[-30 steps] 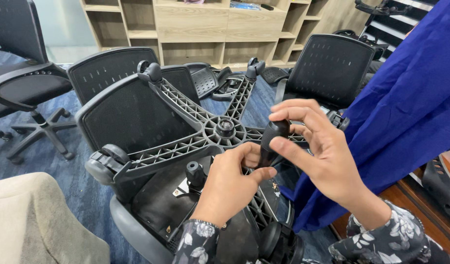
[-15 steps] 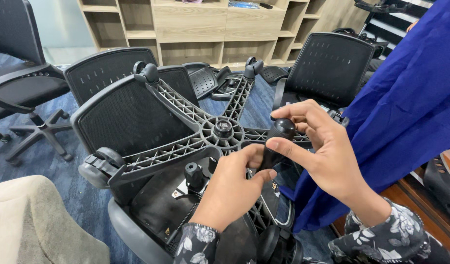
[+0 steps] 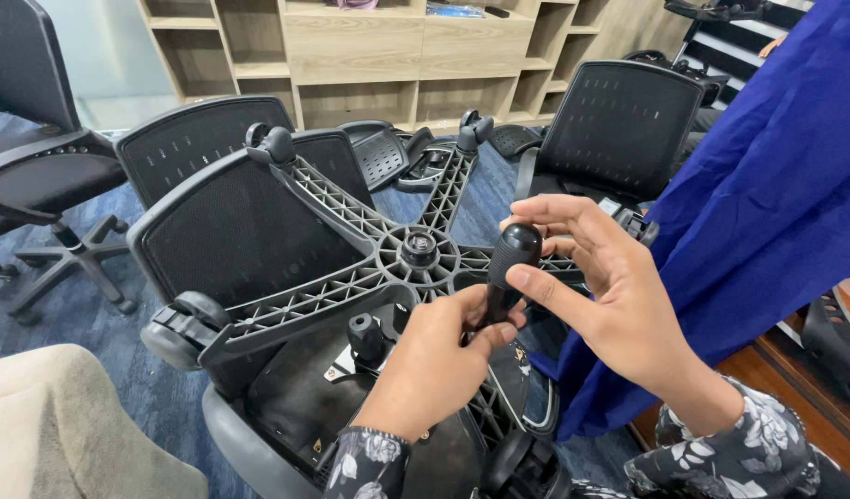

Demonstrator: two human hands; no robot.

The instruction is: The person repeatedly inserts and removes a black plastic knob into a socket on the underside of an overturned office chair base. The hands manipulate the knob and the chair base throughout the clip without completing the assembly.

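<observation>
Left hand (image 3: 434, 356) reaches up from bottom centre, back to the camera, fingers curled tight, thumb out to the right. Right hand (image 3: 596, 291) comes in from lower right, palm turned left, fingers spread and bent, thumb forward. Both forearms in floral sleeves.

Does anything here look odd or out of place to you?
Yes: a black five-armed chair base lies tipped on its side against a chair back, castors in the air instead of on the floor. The left hand and right hand grip a black cylinder beside its hub. Nothing looks broken or spilled.
</observation>
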